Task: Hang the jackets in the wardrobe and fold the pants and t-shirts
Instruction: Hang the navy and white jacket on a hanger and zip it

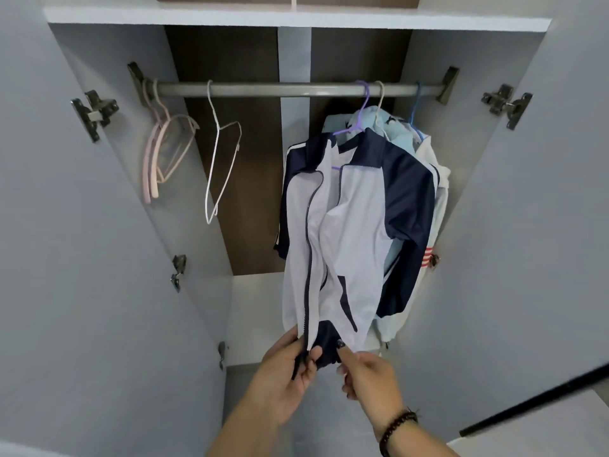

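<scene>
Jacket hem in both hands

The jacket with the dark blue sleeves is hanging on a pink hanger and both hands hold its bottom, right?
Not quite. In the head view the jacket hangs on a purple hanger; the pink hangers are bare. Both the left hand and right hand do hold its bottom.

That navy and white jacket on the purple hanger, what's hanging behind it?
Behind the navy and white jacket hang a pale blue garment and a white jacket with red stripes, on the same rail. The front jacket covers most of both.
</scene>
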{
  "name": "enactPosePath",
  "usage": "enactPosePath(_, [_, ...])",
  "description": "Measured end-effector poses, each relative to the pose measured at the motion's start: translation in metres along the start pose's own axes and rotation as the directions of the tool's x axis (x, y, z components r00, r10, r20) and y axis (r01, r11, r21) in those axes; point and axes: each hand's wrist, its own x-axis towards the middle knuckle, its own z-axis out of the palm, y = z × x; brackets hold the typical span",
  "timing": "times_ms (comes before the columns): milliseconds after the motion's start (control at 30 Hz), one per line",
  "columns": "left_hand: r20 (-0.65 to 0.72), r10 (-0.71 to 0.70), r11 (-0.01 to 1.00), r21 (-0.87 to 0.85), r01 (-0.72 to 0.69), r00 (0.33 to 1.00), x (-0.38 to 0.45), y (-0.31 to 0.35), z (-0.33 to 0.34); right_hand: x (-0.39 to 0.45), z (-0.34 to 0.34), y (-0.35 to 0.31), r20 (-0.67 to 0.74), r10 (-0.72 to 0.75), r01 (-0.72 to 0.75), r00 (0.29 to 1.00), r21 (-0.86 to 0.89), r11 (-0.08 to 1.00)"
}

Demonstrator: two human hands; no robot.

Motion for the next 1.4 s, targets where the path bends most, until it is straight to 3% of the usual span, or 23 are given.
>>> enactPosePath(100, [0.031,0.031,0.999,0.025,-0.031,0.999,-0.016,-0.006,0.006,-0.018,0.002,0.001,0.174,0.045,-0.035,0.984,-0.060,0.998])
enactPosePath(200, [0.030,0.110,0.965,0.235,-0.114,0.994,-0.030,-0.015,0.010,-0.024,0.000,-0.008,0.238,0.038,-0.083,0.970,0.182,0.980])
enactPosePath(300, [0.050,0.236,0.858,0.458,-0.232,0.970,-0.044,-0.020,0.012,-0.025,-0.007,-0.017,0.298,0.031,-0.182,0.954,0.494,0.850])
enactPosePath(433, [0.114,0.315,0.781,0.533,-0.325,0.942,-0.055,-0.024,0.014,-0.024,-0.018,-0.021,0.229,0.057,-0.192,0.972,0.627,0.755])
enactPosePath(600, [0.088,0.382,0.779,0.504,-0.372,0.920,-0.057,-0.025,0.012,-0.025,-0.038,-0.023,0.191,0.062,-0.187,0.980,0.755,0.628])
enactPosePath(733, [0.062,0.348,0.835,0.432,-0.340,0.935,-0.053,-0.018,0.003,-0.029,-0.045,-0.026,0.244,0.048,-0.231,0.969,0.814,0.533])
enactPosePath(967, [0.241,0.224,0.945,0.185,-0.271,0.944,-0.049,0.018,-0.009,-0.044,-0.029,-0.024,0.373,-0.076,-0.271,0.925,0.784,0.558])
enactPosePath(1100, [0.286,0.228,0.953,0.128,-0.273,0.931,-0.051,0.043,-0.031,-0.047,-0.015,-0.028,0.445,-0.109,-0.274,0.889,0.706,0.653])
enactPosePath(1133, [0.295,0.224,0.953,0.130,-0.272,0.929,-0.052,0.048,-0.036,-0.046,-0.008,-0.029,0.385,-0.083,-0.213,0.919,0.663,0.717])
enactPosePath(1200, [0.334,0.202,0.957,0.134,-0.259,0.921,-0.054,0.057,-0.047,-0.042,0.006,-0.028,0.129,-0.068,-0.004,0.989,0.487,0.873])
enactPosePath(1267, [0.373,0.174,0.963,0.128,-0.236,0.912,-0.055,0.064,-0.056,-0.046,0.018,-0.034,-0.018,-0.145,0.142,0.989,0.350,0.926])
enactPosePath(1333, [0.395,0.150,0.968,0.129,-0.216,0.907,-0.056,0.069,-0.061,-0.049,0.024,-0.039,-0.007,-0.172,0.153,0.985,0.493,0.856])
enactPosePath(1400, [0.405,0.140,0.973,0.115,-0.202,0.903,-0.057,0.073,-0.061,-0.055,0.030,-0.051,0.082,-0.174,0.049,0.981,0.768,0.638])
